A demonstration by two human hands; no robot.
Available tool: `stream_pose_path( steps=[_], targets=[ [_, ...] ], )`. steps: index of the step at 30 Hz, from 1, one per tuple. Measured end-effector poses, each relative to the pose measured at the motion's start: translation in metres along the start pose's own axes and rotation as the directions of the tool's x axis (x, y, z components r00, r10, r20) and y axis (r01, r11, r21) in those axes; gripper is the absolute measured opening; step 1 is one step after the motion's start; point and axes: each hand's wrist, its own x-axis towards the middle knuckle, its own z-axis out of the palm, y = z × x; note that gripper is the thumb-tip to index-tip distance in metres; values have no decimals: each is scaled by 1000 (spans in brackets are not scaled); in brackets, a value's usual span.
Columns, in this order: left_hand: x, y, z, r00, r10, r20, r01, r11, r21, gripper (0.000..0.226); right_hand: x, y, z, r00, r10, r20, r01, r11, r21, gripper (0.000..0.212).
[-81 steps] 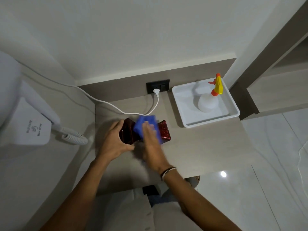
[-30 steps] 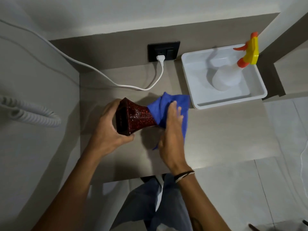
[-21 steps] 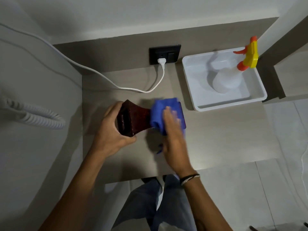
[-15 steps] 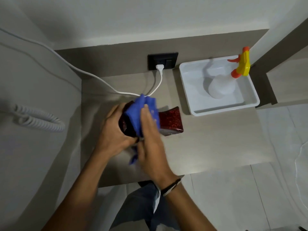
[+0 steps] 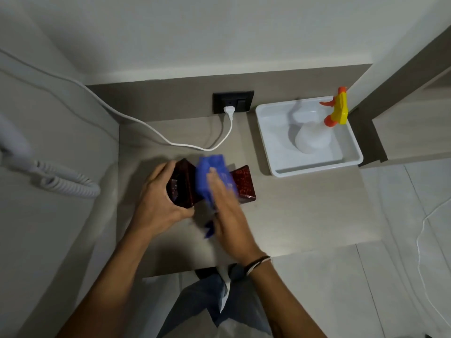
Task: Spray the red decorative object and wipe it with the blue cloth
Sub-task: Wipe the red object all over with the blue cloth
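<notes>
We see a black wall socket [image 5: 233, 102] at upper centre, with a white plug [image 5: 229, 110] in it; its white cable [image 5: 136, 123] loops over the grey-brown counter [image 5: 305, 211] and climbs away to the upper left; at the left edge hangs a coiled white cord [image 5: 66, 182] — what it joins we cannot tell; at upper right a white tray [image 5: 271, 142] sits on the counter; pale floor tiles [image 5: 402, 276] fill the lower right — a thin white wire [image 5: 422, 240] trails across them.
</notes>
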Motion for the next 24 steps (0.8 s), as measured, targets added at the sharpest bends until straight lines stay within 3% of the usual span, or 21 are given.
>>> stream_pose_path(
  steps=[2, 4, 7, 9, 10, 12, 14, 17, 19, 22, 24],
  targets=[
    [-2, 1, 2, 1000, -14, -10, 14, 1000, 21, 110, -5, 19, -15, 977, 197, -77, -199, 980, -11, 88],
    [-1, 7, 3, 1000, -2, -12, 2, 1000, 23, 107, -1, 6, -9, 956, 249, -152, -244, 968, 55, 82],
    [4, 6, 3, 999, -9, -33, 7, 999, -42, 96, 11, -37, 22, 989, 41, -140, -12, 979, 201, 78],
    [5, -1, 0, 999, -35, -38, 30, 994, -106, 95, 7, -39, 29, 991, -113, -76, 124, 979, 160, 86],
    [4, -5, -1, 999, -36, -25, 34, 996, -79, 102, 5, -28, 24, 992, -118, -44, 122, 987, 105, 93],
    [2, -7, -5, 998, -59, 13, 60, 998, -16, 109, -3, -2, 4, 999, 37, -17, -37, 999, 10, 101],
    [0, -5, -9, 997, -73, 26, 74, 996, -39, 92, -9, 21, -18, 973, 200, -113, -198, 980, 24, 97],
    [4, -4, -11, 989, -142, 24, 144, 967, -212, 67, -7, 45, -40, 850, 441, -288, -354, 884, 306, 80],
    [3, -1, -10, 971, -239, 21, 234, 921, -311, 64, -8, 55, -50, 763, 593, -256, -423, 758, 496, 75],
    [2, 7, -3, 943, -332, 8, 314, 886, -340, 67, -10, 57, -55, 725, 671, -153, -456, 634, 625, 72],
    [2, 7, 5, 934, -358, 20, 350, 899, -264, 85, -7, 54, -55, 718, 686, -119, -450, 587, 673, 75]
  ],
)
